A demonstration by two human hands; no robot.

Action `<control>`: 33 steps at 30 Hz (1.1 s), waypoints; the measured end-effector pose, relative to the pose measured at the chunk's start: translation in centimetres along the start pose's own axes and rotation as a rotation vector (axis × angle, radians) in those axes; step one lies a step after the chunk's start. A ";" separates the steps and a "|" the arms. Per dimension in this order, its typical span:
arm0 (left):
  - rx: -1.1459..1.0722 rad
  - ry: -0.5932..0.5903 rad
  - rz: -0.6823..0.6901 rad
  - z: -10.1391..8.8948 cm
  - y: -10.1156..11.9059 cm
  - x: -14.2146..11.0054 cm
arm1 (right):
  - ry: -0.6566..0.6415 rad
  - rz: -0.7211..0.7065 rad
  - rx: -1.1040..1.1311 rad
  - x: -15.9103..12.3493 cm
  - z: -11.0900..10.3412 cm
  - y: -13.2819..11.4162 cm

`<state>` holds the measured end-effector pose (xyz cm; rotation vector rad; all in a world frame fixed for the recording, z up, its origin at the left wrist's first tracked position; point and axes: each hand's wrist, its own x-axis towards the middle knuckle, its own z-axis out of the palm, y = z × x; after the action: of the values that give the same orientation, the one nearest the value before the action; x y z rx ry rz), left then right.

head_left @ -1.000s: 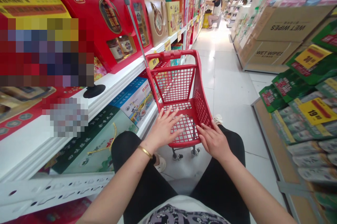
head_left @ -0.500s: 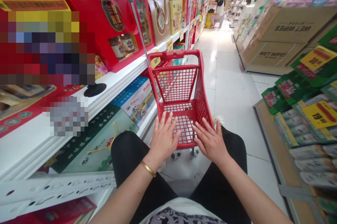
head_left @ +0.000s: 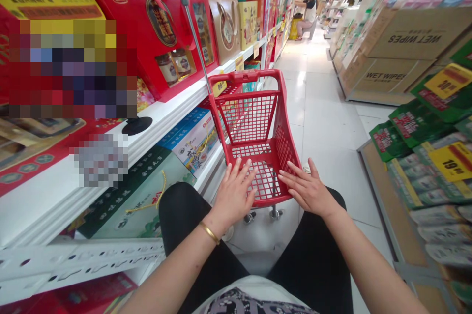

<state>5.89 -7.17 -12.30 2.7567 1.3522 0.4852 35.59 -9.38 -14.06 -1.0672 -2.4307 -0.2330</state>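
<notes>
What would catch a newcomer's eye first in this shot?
The small red shopping cart stands out first at centre, with the left hand, wearing a gold bangle, and the right hand spread open over its mesh basket. On the left, red gift boxes line the shelf; on the right, green packs and a yellow price tag sit below wet wipes cartons.

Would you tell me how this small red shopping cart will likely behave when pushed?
The red shopping cart likely rolls easily on its small casters over the tiled floor. Its open plastic mesh suggests lightness for its size. Tall on a narrow base, it may tip if shoved.
</notes>
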 end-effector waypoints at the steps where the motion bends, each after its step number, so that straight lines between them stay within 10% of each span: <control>1: -0.004 -0.003 0.007 0.0 -0.1 0.0 | -0.014 -0.032 0.015 0.0 -0.1 0.5; 24: -0.061 -0.053 0.116 -1.9 -6.8 0.6 | 0.184 0.185 0.106 2.3 2.2 -8.0; 33: 0.013 0.062 -0.080 0.1 -0.6 0.8 | 0.191 0.108 0.059 2.6 2.9 -11.4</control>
<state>5.92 -6.11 -12.32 2.7060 1.4775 0.5639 24.70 -14.47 -14.93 -1.0940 -2.1909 -0.2150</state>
